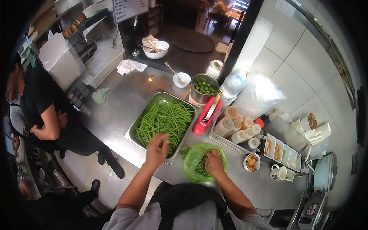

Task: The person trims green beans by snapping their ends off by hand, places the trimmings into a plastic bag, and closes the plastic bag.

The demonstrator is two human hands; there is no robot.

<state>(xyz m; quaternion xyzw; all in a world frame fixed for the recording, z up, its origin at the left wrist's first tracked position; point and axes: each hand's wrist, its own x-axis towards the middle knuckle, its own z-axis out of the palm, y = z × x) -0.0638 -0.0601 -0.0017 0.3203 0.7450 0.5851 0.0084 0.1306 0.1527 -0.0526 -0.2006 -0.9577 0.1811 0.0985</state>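
Observation:
Over the near edge of a metal tray (131,132) filled with green beans (165,120) is my left hand (157,147), its fingers curled together; anything between them is too small to make out. My right hand (214,163) reaches into an open green plastic bag (190,170) at the right of the tray, fingers bent down among more green beans (201,167). What its fingertips hold is hidden. The bag stands on the steel counter (115,99), close to my body.
Behind the bag lie a red tape dispenser (203,122) and a white basket of bottles (226,141). A pot of green fruit (205,86) and white bowls (181,79) stand farther back. At the left stands a person with folded arms (50,111).

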